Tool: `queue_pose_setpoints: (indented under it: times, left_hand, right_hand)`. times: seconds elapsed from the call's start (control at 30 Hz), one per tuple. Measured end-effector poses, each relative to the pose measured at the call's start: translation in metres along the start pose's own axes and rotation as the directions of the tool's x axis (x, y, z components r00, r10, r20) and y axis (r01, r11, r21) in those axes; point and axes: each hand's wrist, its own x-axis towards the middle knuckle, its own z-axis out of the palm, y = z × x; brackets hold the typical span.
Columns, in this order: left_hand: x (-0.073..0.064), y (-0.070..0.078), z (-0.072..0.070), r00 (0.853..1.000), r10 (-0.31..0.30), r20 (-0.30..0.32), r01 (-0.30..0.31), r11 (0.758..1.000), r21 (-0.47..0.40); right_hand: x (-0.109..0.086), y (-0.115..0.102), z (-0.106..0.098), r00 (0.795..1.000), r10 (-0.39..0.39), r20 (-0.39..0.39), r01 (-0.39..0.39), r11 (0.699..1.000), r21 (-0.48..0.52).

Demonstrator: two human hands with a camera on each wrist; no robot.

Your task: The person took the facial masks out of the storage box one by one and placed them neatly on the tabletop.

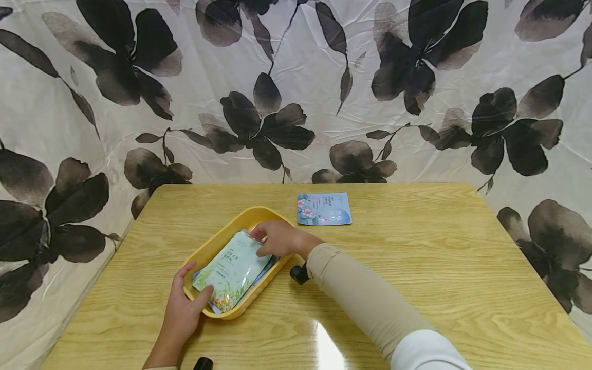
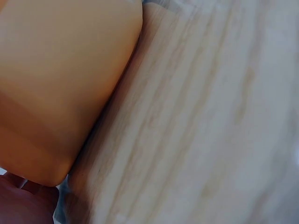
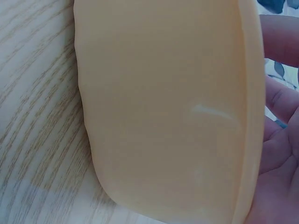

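Note:
A yellow plastic basket (image 1: 250,213) stands slantwise on the table, holding a stack of flat packets. On top lies a pale green face-mask packet (image 1: 233,267) with a leaf and flower print; blue packet edges (image 1: 264,271) show beneath it. My left hand (image 1: 182,308) grips the basket's near-left end, the thumb over the rim and the fingers outside. My right hand (image 1: 279,238) reaches over the far-right rim and pinches the green packet's upper corner between thumb and fingers. In the right wrist view, the basket wall (image 3: 163,112) hides those fingertips.
A blue flowered face-mask packet (image 1: 325,209) lies flat by the table's back edge, right of the basket. The wooden table (image 1: 416,246) meets a flowered curtain (image 1: 287,67) behind. A black wrist-camera piece (image 1: 299,274) juts below the right wrist.

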Motion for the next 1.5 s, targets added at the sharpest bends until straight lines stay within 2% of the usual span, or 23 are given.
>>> queue_pose_setpoints:
  times: [0.5,0.77,1.0,1.1,1.3,1.5]
  left_hand:
    - [-0.0012,-0.0002,0.0003,1.0,0.031,0.002,-0.031,1.0,0.001]
    - [-0.0016,0.0006,-0.0001,1.0,0.031,-0.001,-0.031,1.0,0.001]
    - [-0.0019,-0.0003,-0.001,1.0,0.021,0.0,-0.021,1.0,0.004]
    - [-0.0017,0.0002,-0.0007,1.0,0.017,0.002,-0.017,1.0,0.009]
    - [-0.0011,-0.0003,0.0003,1.0,0.015,-0.004,-0.015,1.0,0.001]
    - [0.0007,-0.0026,-0.0003,1.0,0.012,0.003,-0.012,1.0,0.01]
  right_hand:
    - [-0.0035,-0.0048,-0.003,1.0,-0.004,0.014,0.003,0.999,0.047]
    - [0.0002,-0.0071,-0.0005,0.997,0.042,0.06,-0.042,0.999,0.005]
    - [0.0025,-0.0096,0.0023,0.995,0.071,0.07,-0.069,0.997,-0.031]
    - [0.0027,-0.0086,0.0015,0.995,0.067,0.068,-0.067,0.998,-0.013]
    - [0.0015,-0.0064,-0.0015,0.997,0.044,0.065,-0.05,0.994,0.096]
    - [0.0013,-0.0087,0.0002,0.997,-0.008,0.073,-0.005,0.984,0.176]
